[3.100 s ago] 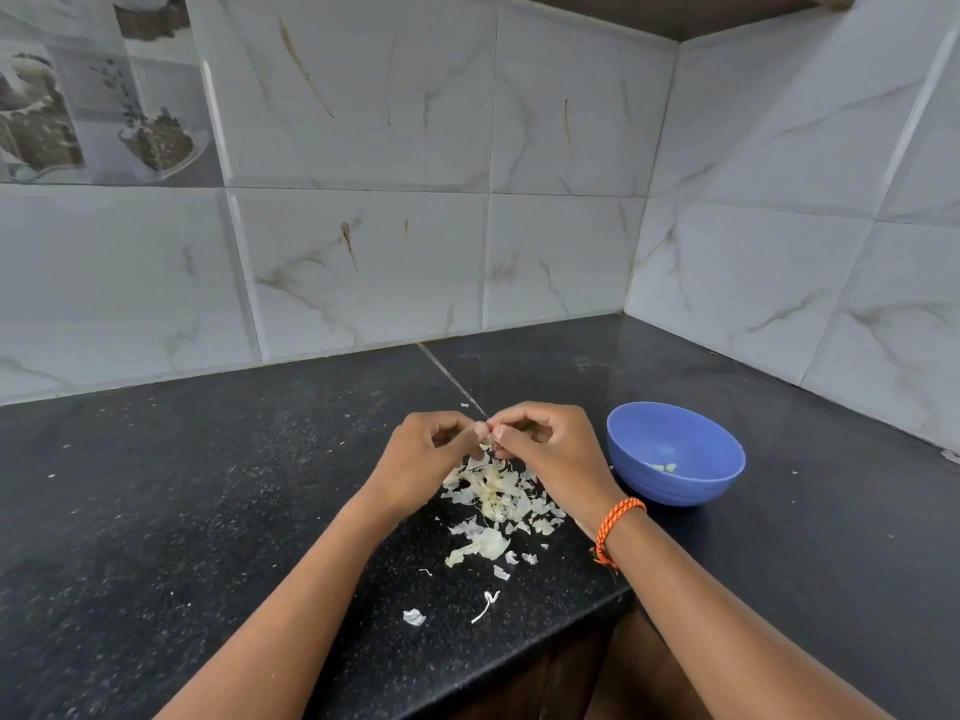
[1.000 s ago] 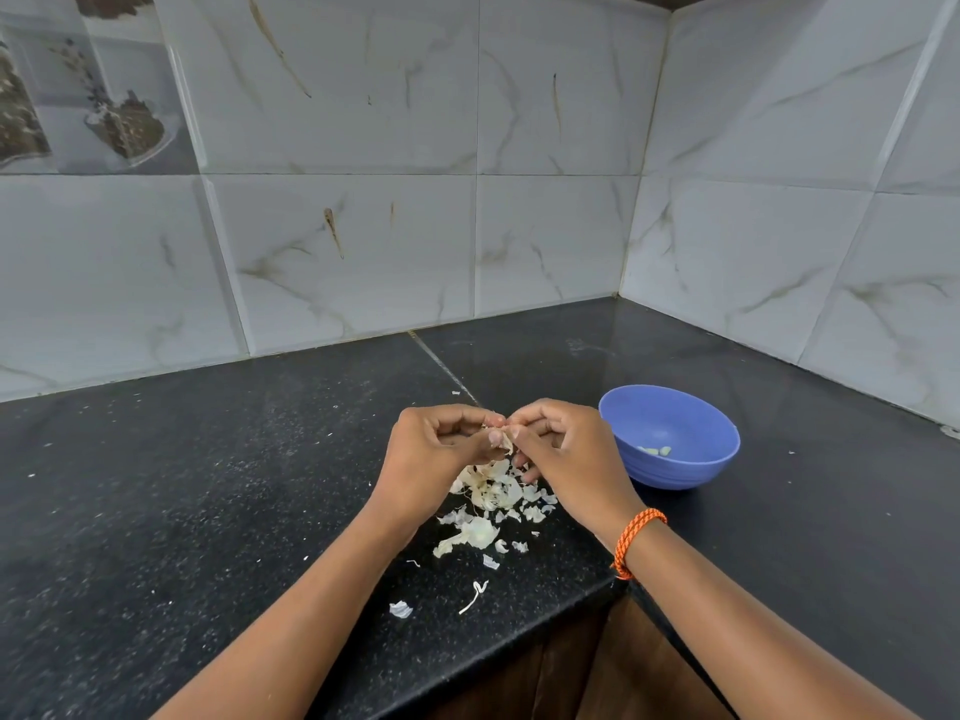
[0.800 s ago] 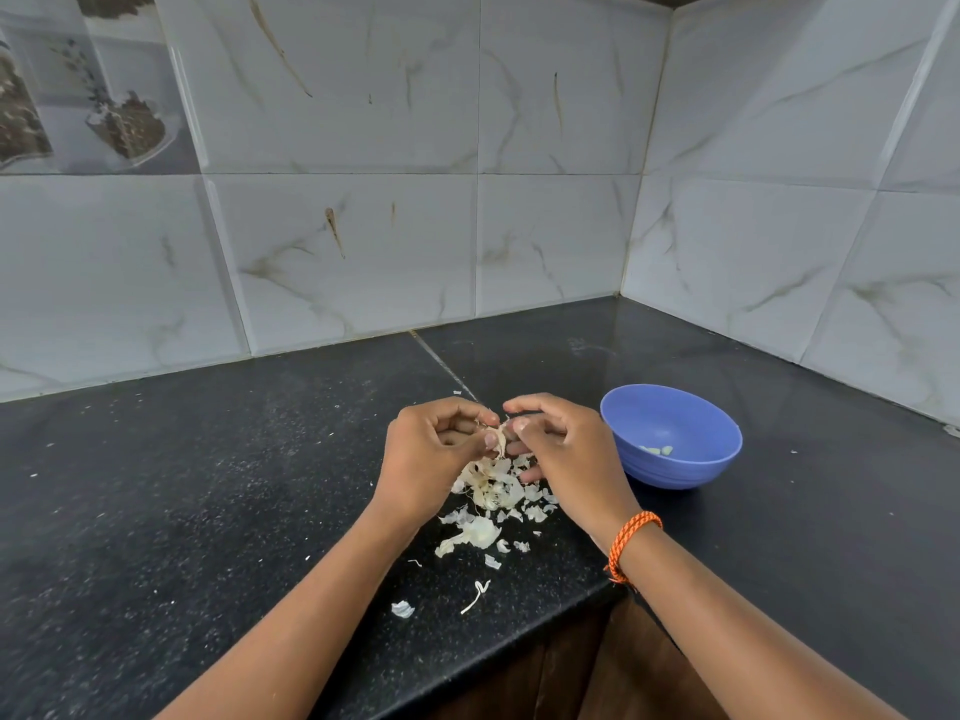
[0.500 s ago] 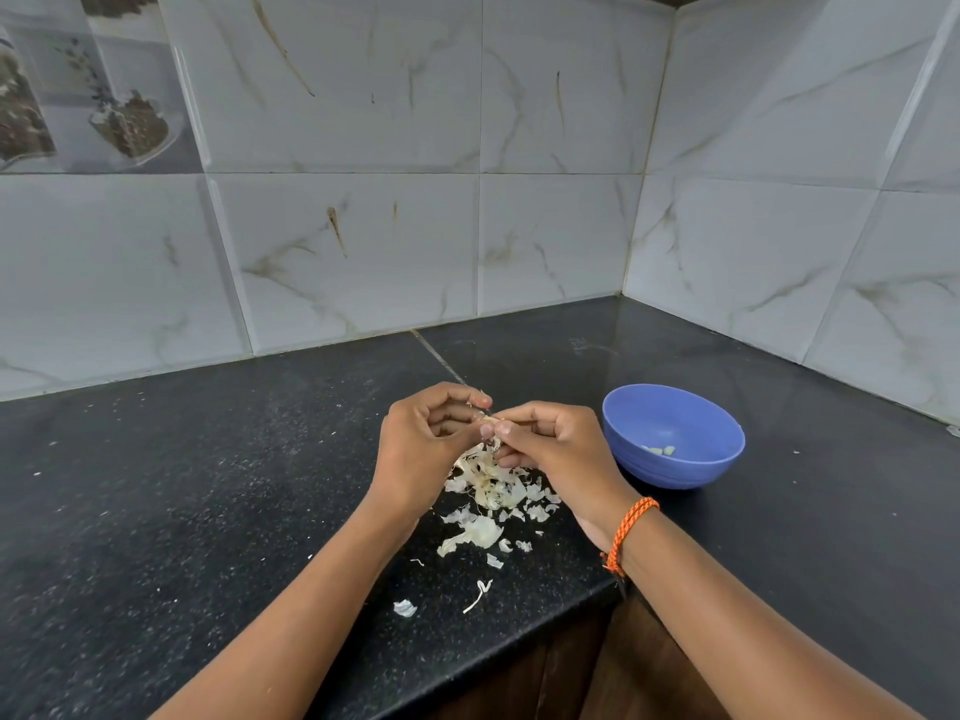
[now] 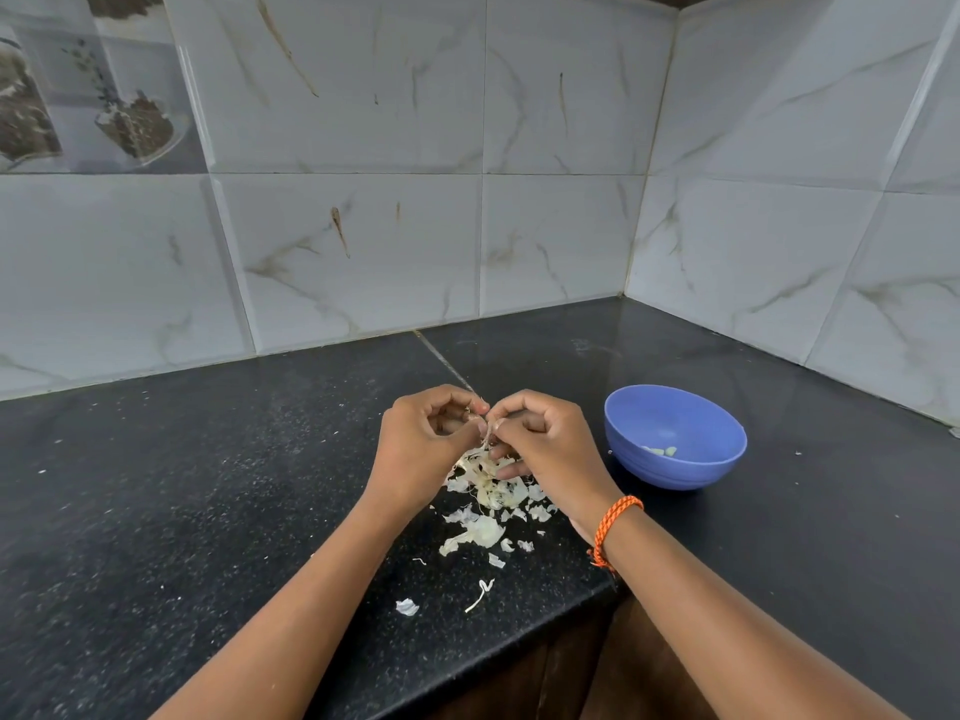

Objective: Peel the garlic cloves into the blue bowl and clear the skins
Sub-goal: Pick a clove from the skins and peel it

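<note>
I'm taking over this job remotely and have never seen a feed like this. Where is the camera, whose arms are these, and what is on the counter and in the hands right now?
There is no machine here: a person works with bare hands, and the single camera sits on their head, looking forward and down.

The left hand and the right hand meet above the black counter and pinch a small garlic clove between their fingertips; most of it is hidden, with papery skin trailing from it.

Under the hands lies a pile of loose skins, with a few scraps nearer the counter's front edge. To the right stands the blue bowl, holding a few pale peeled pieces. An orange wristband is on the right wrist.
</note>
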Action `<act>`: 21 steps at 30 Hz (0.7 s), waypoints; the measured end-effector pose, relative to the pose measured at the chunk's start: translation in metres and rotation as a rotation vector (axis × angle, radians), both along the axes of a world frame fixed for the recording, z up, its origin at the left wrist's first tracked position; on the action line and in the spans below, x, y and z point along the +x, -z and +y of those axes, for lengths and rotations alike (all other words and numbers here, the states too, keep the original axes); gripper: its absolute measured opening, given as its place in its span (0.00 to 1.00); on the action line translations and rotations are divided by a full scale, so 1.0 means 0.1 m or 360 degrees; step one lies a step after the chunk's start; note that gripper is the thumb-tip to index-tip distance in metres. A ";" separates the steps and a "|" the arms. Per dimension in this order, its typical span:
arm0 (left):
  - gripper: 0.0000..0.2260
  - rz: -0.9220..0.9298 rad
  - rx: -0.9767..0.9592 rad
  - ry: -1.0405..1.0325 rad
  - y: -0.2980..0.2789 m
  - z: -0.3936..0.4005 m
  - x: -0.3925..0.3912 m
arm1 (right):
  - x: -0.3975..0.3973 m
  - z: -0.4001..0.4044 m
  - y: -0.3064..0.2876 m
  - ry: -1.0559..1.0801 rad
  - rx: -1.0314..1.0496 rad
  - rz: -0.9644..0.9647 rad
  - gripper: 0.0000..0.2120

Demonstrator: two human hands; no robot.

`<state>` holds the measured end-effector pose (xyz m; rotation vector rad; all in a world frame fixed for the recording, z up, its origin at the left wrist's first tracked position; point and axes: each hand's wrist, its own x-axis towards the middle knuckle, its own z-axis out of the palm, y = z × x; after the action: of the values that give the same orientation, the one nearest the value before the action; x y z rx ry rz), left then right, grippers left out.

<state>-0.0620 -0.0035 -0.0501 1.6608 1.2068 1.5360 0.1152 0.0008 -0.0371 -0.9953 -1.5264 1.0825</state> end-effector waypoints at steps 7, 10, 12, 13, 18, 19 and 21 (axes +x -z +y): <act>0.05 0.0233 0.0060 -0.0179 0.00 0.01 -0.05 | -0.07 0.05 0.05 0.0110 0.0189 -0.0116 0.02; 0.06 0.0404 0.0113 -0.0325 0.02 0.04 -0.08 | -0.06 0.11 0.03 0.0143 0.0054 -0.0008 0.02; 0.06 0.0495 0.0114 -0.0400 0.03 0.05 -0.10 | -0.03 0.13 0.01 0.0027 -0.0155 0.0209 0.04; 0.07 0.0521 0.0108 -0.0402 0.04 0.06 -0.11 | -0.01 0.14 0.01 -0.0026 -0.0252 0.0294 0.05; 0.07 0.0358 -0.0044 -0.0039 0.07 0.06 -0.09 | 0.02 0.11 0.02 0.0038 -0.0262 0.0298 0.02; 0.05 0.0345 -0.0064 -0.0008 0.06 0.06 -0.08 | 0.03 0.09 0.02 0.0076 -0.0226 0.0272 0.02; 0.04 0.0357 -0.0073 0.0012 0.06 0.06 -0.08 | 0.03 0.07 0.01 0.0153 -0.0128 0.0184 0.04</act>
<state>-0.0699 0.0023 -0.0557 1.8427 1.3373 1.3339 0.1181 0.0081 -0.0379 -1.0325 -1.3378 1.1210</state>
